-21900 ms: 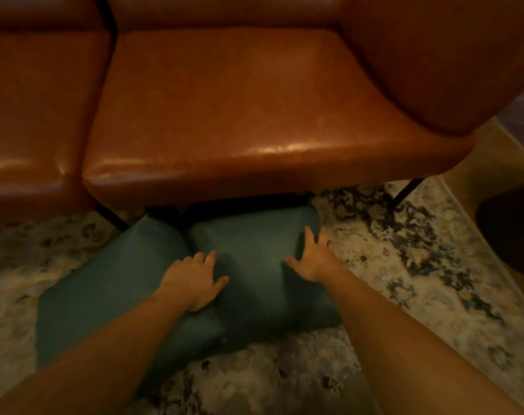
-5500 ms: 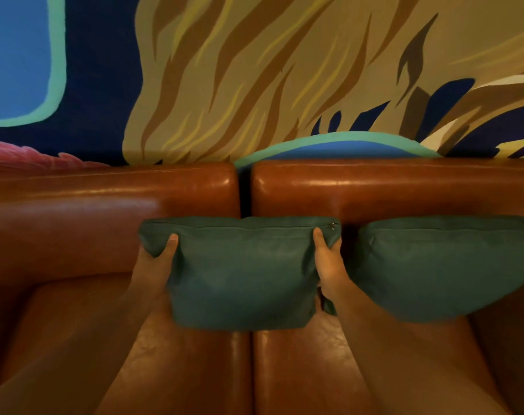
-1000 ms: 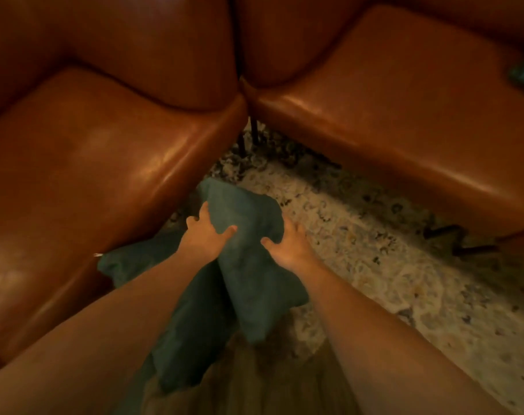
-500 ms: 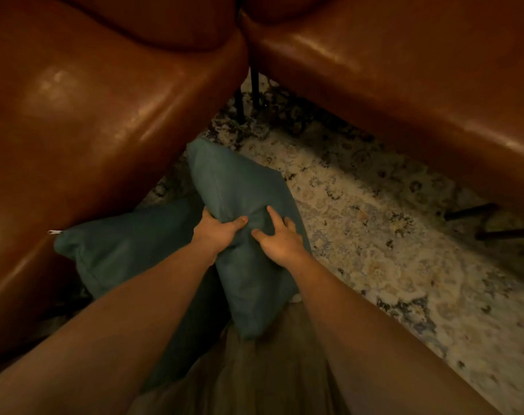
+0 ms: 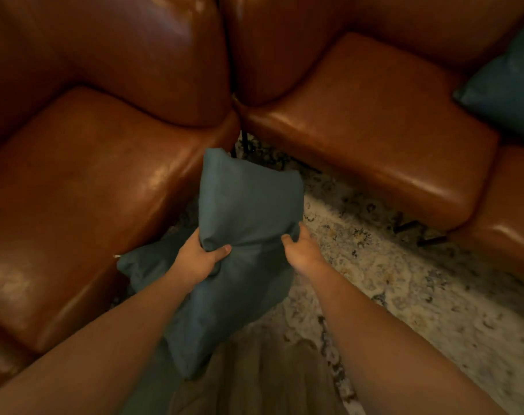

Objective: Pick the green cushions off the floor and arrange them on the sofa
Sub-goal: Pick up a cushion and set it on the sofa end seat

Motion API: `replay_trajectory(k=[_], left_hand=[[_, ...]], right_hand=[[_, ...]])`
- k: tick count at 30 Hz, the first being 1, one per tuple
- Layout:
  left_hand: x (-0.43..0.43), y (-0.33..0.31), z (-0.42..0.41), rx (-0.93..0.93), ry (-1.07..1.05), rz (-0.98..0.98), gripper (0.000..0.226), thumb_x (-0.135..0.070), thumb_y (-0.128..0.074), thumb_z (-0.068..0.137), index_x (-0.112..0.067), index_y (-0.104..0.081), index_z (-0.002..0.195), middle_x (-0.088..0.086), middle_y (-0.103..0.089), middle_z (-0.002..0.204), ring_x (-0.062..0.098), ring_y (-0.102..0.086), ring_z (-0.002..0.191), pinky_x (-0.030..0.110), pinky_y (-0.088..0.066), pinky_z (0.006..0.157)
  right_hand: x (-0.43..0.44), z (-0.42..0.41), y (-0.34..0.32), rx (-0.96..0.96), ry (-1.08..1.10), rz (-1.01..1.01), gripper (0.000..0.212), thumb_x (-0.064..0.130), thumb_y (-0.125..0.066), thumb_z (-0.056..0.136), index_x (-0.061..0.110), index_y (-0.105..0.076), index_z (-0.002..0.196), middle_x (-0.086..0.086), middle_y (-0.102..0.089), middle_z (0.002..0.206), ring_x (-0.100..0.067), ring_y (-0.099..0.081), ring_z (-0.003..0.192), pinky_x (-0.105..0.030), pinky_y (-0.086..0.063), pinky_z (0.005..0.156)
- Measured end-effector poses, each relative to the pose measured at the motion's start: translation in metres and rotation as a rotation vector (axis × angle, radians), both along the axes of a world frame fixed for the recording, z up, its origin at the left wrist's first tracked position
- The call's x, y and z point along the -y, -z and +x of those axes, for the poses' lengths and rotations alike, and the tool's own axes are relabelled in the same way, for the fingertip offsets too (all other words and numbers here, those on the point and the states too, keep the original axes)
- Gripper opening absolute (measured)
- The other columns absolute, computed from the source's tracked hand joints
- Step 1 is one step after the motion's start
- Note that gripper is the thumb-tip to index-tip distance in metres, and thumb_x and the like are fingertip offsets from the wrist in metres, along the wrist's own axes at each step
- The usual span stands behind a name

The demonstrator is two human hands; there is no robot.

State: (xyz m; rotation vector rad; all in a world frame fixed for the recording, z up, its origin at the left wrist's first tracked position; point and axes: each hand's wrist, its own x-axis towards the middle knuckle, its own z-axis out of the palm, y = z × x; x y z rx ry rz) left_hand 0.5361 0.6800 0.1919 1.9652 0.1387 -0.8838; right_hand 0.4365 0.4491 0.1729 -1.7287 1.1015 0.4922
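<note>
- Brown leather sofa [image 5: 84, 181], L-shaped: one section left of the grip, another [image 5: 374, 130] beyond and to the right; the two meet at the corner just past the held cushion's far end.
- Patterned rug [image 5: 404, 289] on the floor, under and right of the grip.
- Held green cushion [image 5: 248, 211]: squeezed at mid-length between both hands, tilted, far end up toward the sofa corner, near end hanging low.
- Second green cushion [image 5: 147, 265] down on the floor, just left of and below the grip, against the left sofa front.
- Third green cushion [image 5: 506, 85] on the sofa seat, well right of the grip.
- Left hand [image 5: 199, 260]: fingers curled shut on the held cushion's left edge, thumb on top.
- Right hand [image 5: 302, 250]: closed on its right edge, fingertips pressed into the fabric.
</note>
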Motion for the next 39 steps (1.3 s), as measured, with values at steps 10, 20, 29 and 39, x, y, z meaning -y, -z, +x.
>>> replay_trajectory(k=[10, 20, 29, 39], left_hand=[[-0.037, -0.229, 0.01, -0.058, 0.081, -0.191, 0.048, -0.011, -0.087, 0.079, -0.021, -0.07, 0.123, -0.007, -0.081, 0.109, 0.011, -0.077, 0.097, 0.049, -0.056, 0.102], [-0.061, -0.358, 0.028, -0.094, 0.063, -0.308, 0.061, -0.014, -0.094, 0.062, -0.013, -0.073, 0.119, 0.013, -0.079, 0.115, 0.028, -0.079, 0.097, 0.041, -0.064, 0.076], [-0.057, -0.416, 0.046, 0.282, 0.313, -0.24, 0.124, -0.017, -0.106, 0.051, -0.023, -0.041, 0.156, -0.006, -0.065, 0.142, 0.013, -0.065, 0.127, 0.038, -0.059, 0.097], [-0.037, -0.437, 0.024, 0.452, -0.027, -0.259, 0.115, -0.018, -0.095, 0.071, -0.011, -0.025, 0.162, 0.002, -0.047, 0.154, 0.014, -0.05, 0.133, 0.031, -0.048, 0.106]], right_hand=[[0.043, -0.007, -0.192, 0.107, 0.397, -0.034, 0.071, 0.054, -0.033, 0.114, 0.018, -0.012, 0.172, -0.013, -0.022, 0.176, -0.039, -0.027, 0.16, -0.053, -0.025, 0.129], [0.046, -0.028, -0.319, 0.418, 0.719, 0.261, 0.094, 0.087, -0.039, 0.095, 0.032, -0.026, 0.17, 0.003, -0.027, 0.175, -0.027, -0.026, 0.161, -0.056, -0.022, 0.129], [0.033, -0.039, -0.385, 0.769, 0.626, 0.268, 0.108, 0.072, -0.097, 0.048, 0.039, -0.059, 0.144, 0.01, -0.072, 0.132, -0.022, -0.066, 0.124, -0.051, -0.052, 0.109], [0.011, -0.029, -0.421, 0.857, 0.414, -0.253, 0.06, 0.042, -0.084, 0.092, 0.022, -0.06, 0.143, 0.004, -0.07, 0.129, -0.022, -0.064, 0.123, -0.043, -0.053, 0.108]])
